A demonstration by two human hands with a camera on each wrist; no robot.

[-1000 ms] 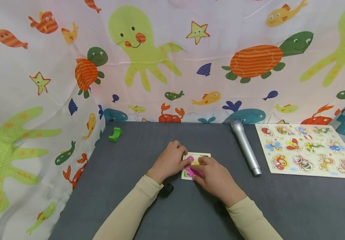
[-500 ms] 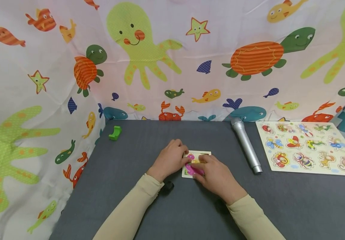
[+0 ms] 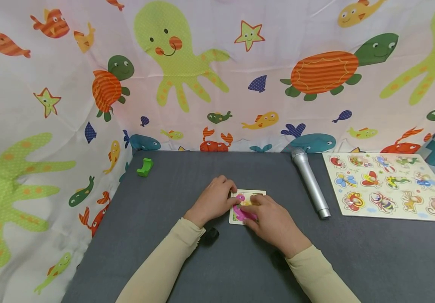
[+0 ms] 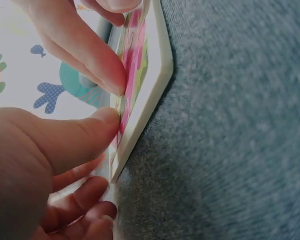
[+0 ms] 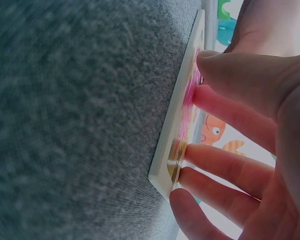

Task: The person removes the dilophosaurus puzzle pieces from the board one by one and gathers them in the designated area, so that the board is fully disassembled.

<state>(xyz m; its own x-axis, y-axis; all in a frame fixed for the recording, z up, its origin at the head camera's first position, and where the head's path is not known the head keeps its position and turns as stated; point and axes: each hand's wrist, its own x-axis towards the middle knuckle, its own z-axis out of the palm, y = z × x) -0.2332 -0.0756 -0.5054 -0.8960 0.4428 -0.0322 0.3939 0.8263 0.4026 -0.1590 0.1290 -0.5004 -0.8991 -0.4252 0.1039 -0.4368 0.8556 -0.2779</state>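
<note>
A small pale-framed puzzle board [image 3: 248, 191] lies flat on the dark table, with a pink figure [image 3: 240, 213] on its face. My left hand [image 3: 211, 203] is at the board's left edge; the left wrist view shows its thumb on the board [image 4: 157, 70] and its other fingers curled by the edge. From the right, my right hand [image 3: 278, 225] reaches over the board, fingertips touching its face. In the right wrist view its fingers [image 5: 225, 165] are spread and fairly straight, the thumb and a finger at the pink part. The hands cover some of the picture.
A silver microphone [image 3: 311, 185] lies right of the board. Beyond it is a large board [image 3: 354, 212] of insect and animal pictures. A green block [image 3: 145, 167] sits at the back left. Patterned cloth [image 3: 210, 42] stands behind the table.
The head view has tilted slightly, so everything sits a little higher in it. Both hands stay at the board with almost no movement.
</note>
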